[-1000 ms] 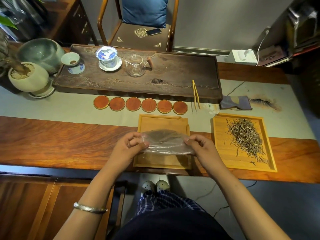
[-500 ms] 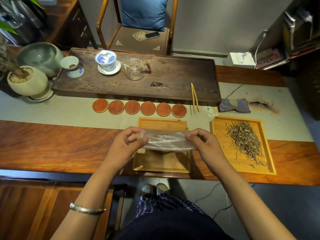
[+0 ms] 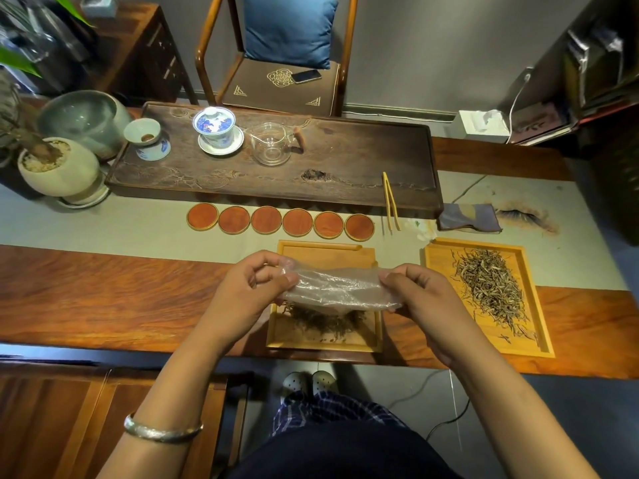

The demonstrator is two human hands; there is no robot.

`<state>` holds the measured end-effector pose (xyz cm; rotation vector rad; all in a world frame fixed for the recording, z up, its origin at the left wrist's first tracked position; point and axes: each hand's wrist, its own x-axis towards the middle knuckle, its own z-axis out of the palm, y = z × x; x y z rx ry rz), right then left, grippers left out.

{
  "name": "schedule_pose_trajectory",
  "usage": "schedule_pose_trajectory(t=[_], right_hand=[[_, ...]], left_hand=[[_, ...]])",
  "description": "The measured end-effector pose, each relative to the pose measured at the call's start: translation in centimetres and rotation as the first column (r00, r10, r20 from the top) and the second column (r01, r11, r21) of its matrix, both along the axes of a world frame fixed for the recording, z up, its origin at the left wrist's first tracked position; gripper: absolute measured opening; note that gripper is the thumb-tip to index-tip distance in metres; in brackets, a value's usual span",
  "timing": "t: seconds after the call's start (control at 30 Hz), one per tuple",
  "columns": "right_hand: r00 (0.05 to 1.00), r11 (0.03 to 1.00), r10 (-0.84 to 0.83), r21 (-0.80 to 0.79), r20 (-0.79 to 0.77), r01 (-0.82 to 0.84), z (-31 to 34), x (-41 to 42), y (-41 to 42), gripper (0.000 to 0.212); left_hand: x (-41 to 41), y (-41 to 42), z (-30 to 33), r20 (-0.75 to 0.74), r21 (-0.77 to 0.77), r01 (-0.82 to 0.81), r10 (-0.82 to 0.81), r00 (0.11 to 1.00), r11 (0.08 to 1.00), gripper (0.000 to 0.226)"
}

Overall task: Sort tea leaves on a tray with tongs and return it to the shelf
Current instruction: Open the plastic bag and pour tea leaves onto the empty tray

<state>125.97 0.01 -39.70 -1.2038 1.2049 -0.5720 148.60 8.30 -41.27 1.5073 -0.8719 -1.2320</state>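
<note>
Head view is showing both hands held over the near tray (image 3: 275, 335), a light wooden tray sitting at the front edge of the desk (image 3: 103, 295). Left hand (image 3: 249, 288) is pinching the left end of a clear plastic bag (image 3: 337, 288), thumb and fingers curled round the film. Right hand (image 3: 423, 299) is pinching the right end the same way. The bag is stretching crumpled between the two hands, hanging just above the near tray. A dark heap of tea leaves (image 3: 325, 319) is lying in the near tray directly under the bag, at its front half; whether the bag's lower edge is touching the heap cannot be told.

Right of the near tray, apart from it, a second tray (image 3: 539, 319) is holding a long spread of pale tea leaves (image 3: 491, 288). Tongs (image 3: 390, 202), thin and yellow, are lying beyond the near tray and to its right, well apart from both hands, their far end resting on the rim of the dark tea board (image 3: 345, 174) and their tips on the runner cloth (image 3: 103, 226). A row of six round coasters (image 3: 280, 221) is lying just behind the near tray. A folded cloth (image 3: 468, 217) is lying just beyond the second tray. On the tea board, farther back, a lidded blue-and-white cup (image 3: 216, 127) and a glass pitcher (image 3: 271, 146) are standing side by side.
</note>
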Motion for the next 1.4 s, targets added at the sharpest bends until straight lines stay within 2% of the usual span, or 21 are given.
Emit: schedule_pose_trajectory(t=[0.3, 0.5, 0.77, 0.93, 1.03, 1.13, 1.27, 1.4], right_hand=[[0.998, 0.999, 0.035, -0.023, -0.049, -0.036, 1.8, 0.0, 0.5, 0.020], [0.996, 0.993, 0.059, -0.100, -0.064, -0.065, 2.7, 0.3, 0.7, 0.020], [0.988, 0.965, 0.154, -0.214, 0.007, -0.149, 3.4, 4.7, 0.4, 0.005], [0.964, 0.926, 0.256, -0.304, 0.071, -0.224, 3.7, 10.9, 0.8, 0.024], [0.962, 0.933, 0.237, -0.307, 0.137, -0.186, 2.1, 15.7, 2.2, 0.027], [0.953, 0.935, 0.260, -0.289, 0.158, -0.207, -0.8, 20.7, 4.0, 0.018], [0.945, 0.938, 0.319, -0.164, 0.076, -0.304, -6.9, 26.3, 5.8, 0.004], [0.912, 0.920, 0.385, -0.017, -0.143, -0.391, -13.3, 29.1, 8.0, 0.024]], left_hand=[[0.2, 0.3, 1.0, -0.029, -0.031, -0.026, 0.025, 0.999, 0.999, 0.032], [0.4, 0.3, 1.6, 0.002, -0.080, -0.045, 0.045, 0.999, 0.996, 0.030], [4.4, 1.6, 3.4, 0.138, -0.138, -0.122, 0.141, 0.980, 0.983, 0.031], [9.3, 3.6, 3.7, 0.174, -0.166, -0.255, 0.283, 0.943, 0.952, 0.026], [12.7, 5.3, 2.8, 0.264, -0.159, -0.352, 0.384, 0.885, 0.922, 0.026], [16.4, 7.0, 1.2, 0.340, -0.144, -0.477, 0.496, 0.799, 0.867, 0.019], [20.6, 9.0, -3.3, 0.413, -0.028, -0.592, 0.549, 0.727, 0.805, 0.008], [23.3, 11.6, -10.7, 0.503, 0.162, -0.610, 0.467, 0.727, 0.776, 0.017]])
